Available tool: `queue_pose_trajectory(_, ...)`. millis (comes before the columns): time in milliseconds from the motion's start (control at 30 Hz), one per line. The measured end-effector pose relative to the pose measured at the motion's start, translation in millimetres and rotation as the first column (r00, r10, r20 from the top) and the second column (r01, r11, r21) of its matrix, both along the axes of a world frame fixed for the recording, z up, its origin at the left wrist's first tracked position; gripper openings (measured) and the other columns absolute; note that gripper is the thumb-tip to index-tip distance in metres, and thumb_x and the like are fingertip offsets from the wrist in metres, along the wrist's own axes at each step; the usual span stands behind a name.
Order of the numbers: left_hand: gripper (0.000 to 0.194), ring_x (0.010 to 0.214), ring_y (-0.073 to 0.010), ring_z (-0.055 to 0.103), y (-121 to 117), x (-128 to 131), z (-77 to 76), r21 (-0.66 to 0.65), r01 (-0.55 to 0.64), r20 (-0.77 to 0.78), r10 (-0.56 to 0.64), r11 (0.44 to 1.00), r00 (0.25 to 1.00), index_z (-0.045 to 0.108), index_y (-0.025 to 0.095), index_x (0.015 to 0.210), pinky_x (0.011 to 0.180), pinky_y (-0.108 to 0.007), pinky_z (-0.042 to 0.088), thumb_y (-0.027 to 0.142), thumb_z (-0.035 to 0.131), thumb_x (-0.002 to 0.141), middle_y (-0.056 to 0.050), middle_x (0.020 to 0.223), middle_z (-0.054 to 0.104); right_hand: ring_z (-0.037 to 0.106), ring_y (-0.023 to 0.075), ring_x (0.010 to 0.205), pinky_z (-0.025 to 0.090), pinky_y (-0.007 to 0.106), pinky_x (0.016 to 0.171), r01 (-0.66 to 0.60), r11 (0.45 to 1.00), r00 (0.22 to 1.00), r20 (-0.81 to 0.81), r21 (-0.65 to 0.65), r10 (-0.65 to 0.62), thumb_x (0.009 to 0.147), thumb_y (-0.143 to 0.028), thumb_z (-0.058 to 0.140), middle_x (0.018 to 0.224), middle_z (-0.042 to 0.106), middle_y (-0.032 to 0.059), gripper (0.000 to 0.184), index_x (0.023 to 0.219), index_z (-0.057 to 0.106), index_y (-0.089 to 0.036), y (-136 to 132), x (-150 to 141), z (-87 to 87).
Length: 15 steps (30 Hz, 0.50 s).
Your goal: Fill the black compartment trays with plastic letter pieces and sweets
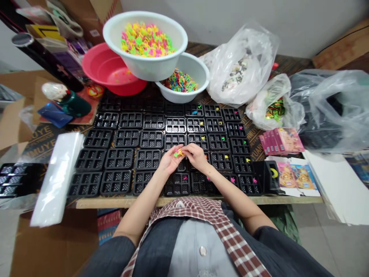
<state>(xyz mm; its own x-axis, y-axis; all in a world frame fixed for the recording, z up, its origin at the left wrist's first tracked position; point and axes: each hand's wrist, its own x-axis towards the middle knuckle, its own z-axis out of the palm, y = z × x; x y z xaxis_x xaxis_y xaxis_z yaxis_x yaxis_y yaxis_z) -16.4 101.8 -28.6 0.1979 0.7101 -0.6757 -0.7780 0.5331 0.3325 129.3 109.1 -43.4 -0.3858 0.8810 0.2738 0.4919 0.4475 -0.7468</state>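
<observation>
**Handling Notes and Work Area**

The left hand point(168, 161) is palm up, its curled fingers holding small coloured pieces point(179, 153), yellow and green. The right hand point(197, 156) is palm down, fingertips drawn narrow against them; from where I stand, I cannot tell whether it grips one. The pieces sit between the hands, above the middle of the table.

Handling: the pieces look like moulded plastic, so probably light, fairly stiff and slightly slippery. Thin projections may bend; a fingertip pinch on the thickest part should hold best.

Surface: well left of the hands lies a stack of plastic sleeves point(57, 173). Black compartmented trays point(116, 181) stand in close rows beneath and around both hands; many on the right carry small bright pieces. Beyond the hands, a red basin point(96, 67) stands left of two pale basins point(155, 67). To their right is a large clear bag point(259, 77); well right of the hands lie pink boxes point(288, 139).

Room: cartons point(14, 125) far left, a pale wall point(300, 30) beyond, tiled floor point(323, 227) on the right.
</observation>
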Motion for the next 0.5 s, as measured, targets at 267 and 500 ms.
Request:
queue_pose_trajectory(267,0.014,0.072,-0.0111,0.066,33.4,-1.2,0.6,0.101,-0.030,-0.057,0.036,0.994,0.998,0.071,0.009,0.081,0.067,-0.018,0.053,0.002,0.059,0.080,-0.008,0.081,0.071,0.059,0.0198,0.081,0.049,0.034,0.076,0.084,0.996,0.996,-0.034,0.039,-0.083,0.090,-0.032,0.061,0.085,0.065,0.0048,0.013,0.093,0.068,-0.021,29.8,-9.5,4.5)
queue_pose_trajectory(500,0.011,0.073,-0.0114,0.068,34.6,-4.6,-11.1,0.139,-0.043,-0.048,0.050,0.989,0.998,0.072,0.008,0.078,0.075,-0.021,0.055,0.001,0.064,0.076,-0.009,0.079,0.072,0.059,0.0169,0.075,0.048,0.031,0.071,0.062,0.998,0.998,0.007,-0.002,-0.062,0.093,-0.030,0.059,0.083,0.067,0.0039,0.015,0.092,0.070,-0.021,35.2,-8.8,-5.1)
